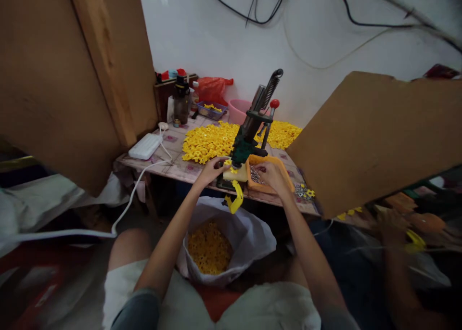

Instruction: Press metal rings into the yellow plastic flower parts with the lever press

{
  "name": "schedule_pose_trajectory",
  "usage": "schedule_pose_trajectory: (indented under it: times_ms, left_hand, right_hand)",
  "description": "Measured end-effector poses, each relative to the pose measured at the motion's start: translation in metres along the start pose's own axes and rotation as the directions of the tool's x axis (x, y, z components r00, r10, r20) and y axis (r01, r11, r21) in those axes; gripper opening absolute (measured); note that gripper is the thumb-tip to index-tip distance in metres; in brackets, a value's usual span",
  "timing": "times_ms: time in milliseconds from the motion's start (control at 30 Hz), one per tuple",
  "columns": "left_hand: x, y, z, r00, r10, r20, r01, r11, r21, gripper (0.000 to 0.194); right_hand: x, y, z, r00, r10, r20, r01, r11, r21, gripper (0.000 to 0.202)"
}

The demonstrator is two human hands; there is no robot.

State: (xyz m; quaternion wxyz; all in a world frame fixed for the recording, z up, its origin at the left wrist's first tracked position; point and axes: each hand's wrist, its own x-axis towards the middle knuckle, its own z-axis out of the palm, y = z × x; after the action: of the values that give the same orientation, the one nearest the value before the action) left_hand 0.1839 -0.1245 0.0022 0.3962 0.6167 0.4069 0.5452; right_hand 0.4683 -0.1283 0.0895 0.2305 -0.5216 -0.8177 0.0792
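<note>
A green hand press [244,145] with a red-knobbed lever stands at the table's front edge. My left hand [212,170] is at its base, fingers closed on a small yellow plastic piece [227,162]. Another yellow piece [234,171] lies under the press head, on a pale block [239,175]. My right hand [271,174] reaches into an orange tray [288,179], its fingers bent together over small metal parts [255,175]. Whatever they pinch is too small to make out. A yellow curved strip [237,198] hangs below the press.
Heaps of yellow pieces [209,141] cover the table behind the press. A white sack [252,234] of yellow pieces stands open between my knees. Cardboard panels [378,133] flank the table. A white power strip [146,146] sits at left. Another person's arm [397,258] shows at right.
</note>
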Motion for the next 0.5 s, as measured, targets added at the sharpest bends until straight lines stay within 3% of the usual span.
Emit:
schedule_pose_trajectory:
  times_ms: [200,400,500]
  left_hand:
    - [0.002,0.0,0.0,1.0,0.004,0.015,-0.004,0.999,-0.036,0.051]
    - [-0.001,0.004,-0.004,0.981,-0.023,0.191,0.032,0.998,-0.045,0.05]
    - [-0.005,0.01,-0.008,0.963,-0.028,0.267,0.042,0.998,-0.047,0.05]
  right_hand:
    - [-0.012,-0.055,0.03,0.994,-0.109,-0.032,0.104,0.986,-0.129,0.019]
    - [-0.029,-0.06,0.022,0.986,-0.167,0.003,0.163,0.967,0.195,0.017]
    - [-0.029,-0.063,0.019,0.974,-0.223,-0.05,0.227,0.97,0.086,0.018]
